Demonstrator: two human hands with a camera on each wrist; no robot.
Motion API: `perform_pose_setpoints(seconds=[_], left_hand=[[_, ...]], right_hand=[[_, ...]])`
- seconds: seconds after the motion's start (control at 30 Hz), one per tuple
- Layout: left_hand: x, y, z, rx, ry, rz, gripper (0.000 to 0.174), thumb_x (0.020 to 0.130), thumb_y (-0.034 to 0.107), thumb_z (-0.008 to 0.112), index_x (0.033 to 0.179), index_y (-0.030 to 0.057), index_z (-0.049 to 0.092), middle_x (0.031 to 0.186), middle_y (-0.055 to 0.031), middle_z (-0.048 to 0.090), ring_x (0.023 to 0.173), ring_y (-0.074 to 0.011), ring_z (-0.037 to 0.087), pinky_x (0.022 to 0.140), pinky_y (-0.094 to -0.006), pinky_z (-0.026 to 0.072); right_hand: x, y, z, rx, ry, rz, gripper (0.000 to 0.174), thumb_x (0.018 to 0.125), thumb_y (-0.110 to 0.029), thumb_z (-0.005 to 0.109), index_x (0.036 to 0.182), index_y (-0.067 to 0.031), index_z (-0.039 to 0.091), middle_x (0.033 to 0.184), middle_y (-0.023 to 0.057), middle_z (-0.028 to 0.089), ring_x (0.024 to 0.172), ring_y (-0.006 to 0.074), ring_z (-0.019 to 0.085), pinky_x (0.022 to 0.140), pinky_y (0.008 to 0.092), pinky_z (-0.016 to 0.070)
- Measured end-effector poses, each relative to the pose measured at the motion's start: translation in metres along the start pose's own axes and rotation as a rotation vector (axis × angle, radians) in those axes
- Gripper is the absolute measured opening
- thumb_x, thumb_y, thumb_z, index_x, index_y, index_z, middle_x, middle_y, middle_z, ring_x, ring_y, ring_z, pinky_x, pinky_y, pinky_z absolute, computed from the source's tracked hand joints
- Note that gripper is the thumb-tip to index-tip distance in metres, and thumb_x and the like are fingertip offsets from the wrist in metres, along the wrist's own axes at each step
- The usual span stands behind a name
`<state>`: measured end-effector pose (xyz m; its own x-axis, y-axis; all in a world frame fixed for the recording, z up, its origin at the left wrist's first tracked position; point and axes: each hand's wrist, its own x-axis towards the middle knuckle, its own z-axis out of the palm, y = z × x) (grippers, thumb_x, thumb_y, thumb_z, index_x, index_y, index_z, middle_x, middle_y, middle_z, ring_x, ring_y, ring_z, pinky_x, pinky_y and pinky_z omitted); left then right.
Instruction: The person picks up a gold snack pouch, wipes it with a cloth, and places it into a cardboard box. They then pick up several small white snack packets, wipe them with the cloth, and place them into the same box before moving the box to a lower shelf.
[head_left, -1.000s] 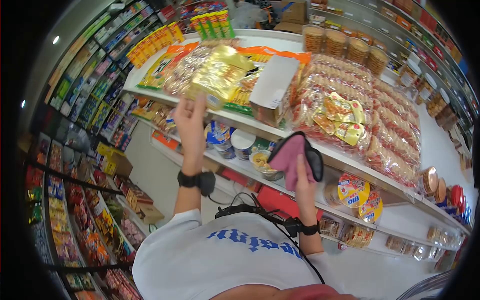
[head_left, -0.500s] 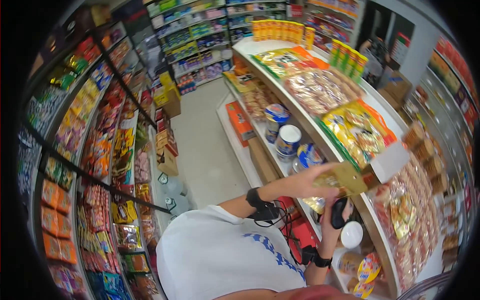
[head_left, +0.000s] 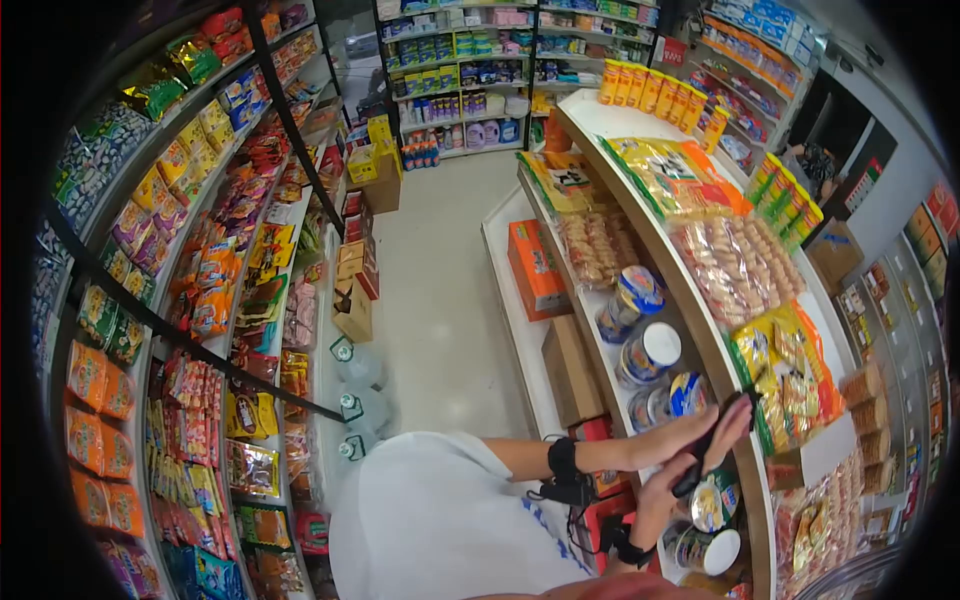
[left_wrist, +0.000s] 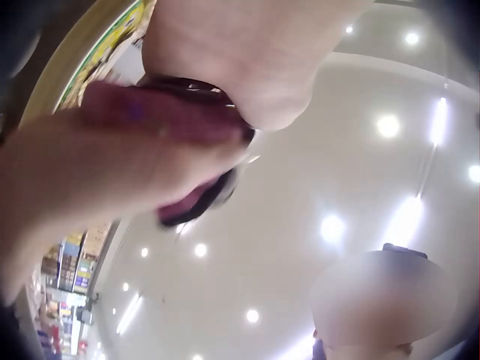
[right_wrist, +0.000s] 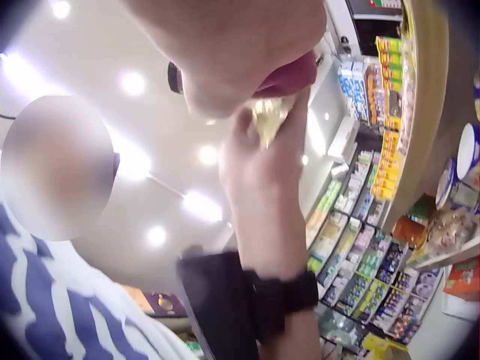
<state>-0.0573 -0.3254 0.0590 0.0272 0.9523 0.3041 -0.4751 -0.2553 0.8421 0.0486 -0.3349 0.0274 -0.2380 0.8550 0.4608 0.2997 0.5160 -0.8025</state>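
My left hand (head_left: 678, 438) and right hand (head_left: 660, 488) meet over the front edge of the display shelf (head_left: 690, 285). Curled around a pink cloth with black edging (left_wrist: 161, 109), the right hand presses it close to the left hand. In the right wrist view, part of a shiny gold packet (right_wrist: 268, 120) shows in the left hand's grip, between thumb and fingers. Most of the packet is hidden by the hands and cloth. Only the dark edging of the cloth shows in the head view.
Bagged snacks (head_left: 735, 265) and a white-topped box (head_left: 828, 450) lie on the shelf top. Tubs (head_left: 650, 352) stand on the level below. Left across the aisle floor (head_left: 440, 290) is a rack of packets (head_left: 215, 270), with large water bottles (head_left: 358, 365) at its foot.
My left hand has brought the gold packet from over the shelf top to the right hand with the cloth. The head view has swung left toward the aisle.
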Motion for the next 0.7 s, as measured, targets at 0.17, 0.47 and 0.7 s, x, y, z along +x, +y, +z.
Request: perform_pose_setpoints(seconds=[0.17, 0.47, 0.7], left_hand=[[-0.001, -0.016, -0.032, 0.104, 0.001, -0.015, 0.062, 0.106, 0.054, 0.032, 0.135, 0.0003, 0.045, 0.122, -0.0063, 0.057, 0.111, -0.0108, 0.048, 0.097, -0.0268, 0.0418], [-0.016, 0.032, -0.035, 0.031, 0.102, -0.019, 0.049, 0.106, 0.04, 0.046, 0.136, 0.0017, 0.052, 0.104, 0.0005, 0.059, 0.096, -0.0074, 0.052, 0.081, -0.0276, 0.0464], [0.006, 0.028, -0.058, 0.433, 0.259, 0.417, 0.056, 0.098, 0.02, 0.062, 0.146, 0.0013, 0.041, 0.162, -0.0188, 0.022, 0.149, -0.026, 0.026, 0.118, -0.0397, 0.0233]], right_hand=[[0.049, -0.038, 0.026, -0.023, 0.074, -0.181, 0.049, 0.107, -0.031, 0.039, 0.141, 0.003, 0.046, 0.145, 0.0163, 0.049, 0.138, 0.0309, 0.042, 0.117, 0.0453, 0.0238], [0.087, -0.014, 0.025, 0.447, 0.038, 0.095, 0.062, 0.109, -0.044, 0.027, 0.145, 0.0032, 0.042, 0.15, 0.0153, 0.043, 0.137, 0.0244, 0.043, 0.117, 0.0402, 0.0269], [0.03, -0.006, 0.04, 0.432, 0.149, 0.27, 0.05, 0.098, -0.015, 0.063, 0.143, -0.0012, 0.045, 0.118, 0.0072, 0.061, 0.096, 0.013, 0.061, 0.079, 0.0255, 0.05]])
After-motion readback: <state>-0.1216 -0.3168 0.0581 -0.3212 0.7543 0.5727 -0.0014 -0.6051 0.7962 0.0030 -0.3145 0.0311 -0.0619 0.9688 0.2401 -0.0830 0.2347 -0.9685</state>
